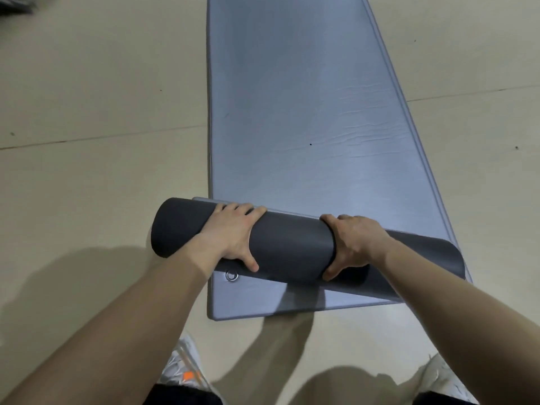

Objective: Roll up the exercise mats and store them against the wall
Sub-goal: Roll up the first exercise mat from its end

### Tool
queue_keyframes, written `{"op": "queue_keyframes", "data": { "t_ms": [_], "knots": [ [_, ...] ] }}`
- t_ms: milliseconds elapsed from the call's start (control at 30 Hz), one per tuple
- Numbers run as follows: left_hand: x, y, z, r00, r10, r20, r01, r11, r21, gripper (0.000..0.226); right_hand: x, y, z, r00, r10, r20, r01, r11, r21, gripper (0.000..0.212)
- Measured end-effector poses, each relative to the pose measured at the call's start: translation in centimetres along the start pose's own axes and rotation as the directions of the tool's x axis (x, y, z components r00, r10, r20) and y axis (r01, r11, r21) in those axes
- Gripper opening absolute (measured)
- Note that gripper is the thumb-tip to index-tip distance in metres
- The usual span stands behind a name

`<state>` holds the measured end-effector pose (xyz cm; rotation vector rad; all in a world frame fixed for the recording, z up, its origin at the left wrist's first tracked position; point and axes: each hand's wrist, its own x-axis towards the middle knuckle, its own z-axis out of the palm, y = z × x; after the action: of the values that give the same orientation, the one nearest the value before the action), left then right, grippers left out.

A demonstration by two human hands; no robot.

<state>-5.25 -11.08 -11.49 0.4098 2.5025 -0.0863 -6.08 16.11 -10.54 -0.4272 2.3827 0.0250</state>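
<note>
Indoor exercise space (tiled floor [87, 97], mat [306, 112]).

Both forearms bare to the frame edge; no sleeves, watch or rings visible on the left hand [230, 235] or the right hand [355, 244]. Dark shorts or trouser hems [181, 394] at bottom edge. Left shoe [182, 366] pale grey-white with an orange patch; right shoe [447, 378] off-white, partly cropped.
</note>
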Motion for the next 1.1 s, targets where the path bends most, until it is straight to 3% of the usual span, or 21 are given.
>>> {"op": "queue_keyframes", "data": {
  "t_ms": [100,167,233,300,400,467,500,633,767,933,1033,1100],
  "knots": [
    [-2.6,0.9,1.3,0.994,-0.106,-0.016,0.106,0.993,-0.045,0.137,-1.9,-1.4,1.7,0.998,0.049,-0.027,-0.047,0.997,0.067,0.123],
    [-4.7,1.6,2.9,0.95,-0.307,-0.06,0.29,0.936,-0.2,0.134,-2.5,-2.1,2.0,0.997,0.079,0.018,-0.081,0.984,0.159,0.115],
    [-6.9,1.7,4.4,0.842,-0.534,-0.077,0.461,0.786,-0.413,0.129,-2.7,-3.1,2.3,0.993,0.101,0.06,-0.113,0.96,0.256,0.109],
    [-8.2,1.2,5.7,0.768,-0.639,-0.029,0.501,0.629,-0.595,0.118,-2.5,-4.9,2.8,0.99,0.119,0.071,-0.136,0.931,0.34,0.107],
    [-8.2,0.3,7.1,0.782,-0.611,0.125,0.411,0.355,-0.84,0.106,-1.0,-8.8,3.3,0.988,0.14,0.069,-0.156,0.88,0.449,0.108],
    [-8.0,-0.2,7.2,0.8,-0.562,0.209,0.327,0.117,-0.938,0.115,0.8,-12.2,3.1,0.988,0.145,0.06,-0.155,0.849,0.505,0.109],
    [-7.9,-0.7,7.2,0.801,-0.561,0.212,0.297,0.064,-0.953,0.121,1.8,-14.0,3.0,0.988,0.143,0.056,-0.151,0.837,0.526,0.11],
    [-7.6,-4.9,7.5,0.789,-0.59,0.171,0.193,-0.026,-0.981,0.118,5.2,-19.4,1.9,0.988,0.148,0.044,-0.146,0.8,0.581,0.113],
    [-6.8,-8.0,8.8,0.763,-0.615,0.199,0.178,-0.096,-0.979,0.124,7.0,-21.4,1.2,0.989,0.142,0.043,-0.138,0.779,0.611,0.114],
    [-6.8,-6.2,10.3,0.726,-0.58,0.369,0.21,-0.325,-0.922,0.119,6.9,-19.9,1.6,1.0,-0.002,0.018,-0.012,0.675,0.738,0.097],
    [-6.9,-5.1,10.5,0.732,-0.551,0.401,0.202,-0.387,-0.9,0.137,7.0,-19.8,1.8,0.999,-0.044,0.01,0.023,0.698,0.715,0.095],
    [-7.0,-5.1,10.7,0.725,-0.564,0.396,0.157,-0.424,-0.892,0.138,7.2,-20.1,2.0,0.997,-0.082,-0.001,0.057,0.687,0.724,0.093]
  ]
}}
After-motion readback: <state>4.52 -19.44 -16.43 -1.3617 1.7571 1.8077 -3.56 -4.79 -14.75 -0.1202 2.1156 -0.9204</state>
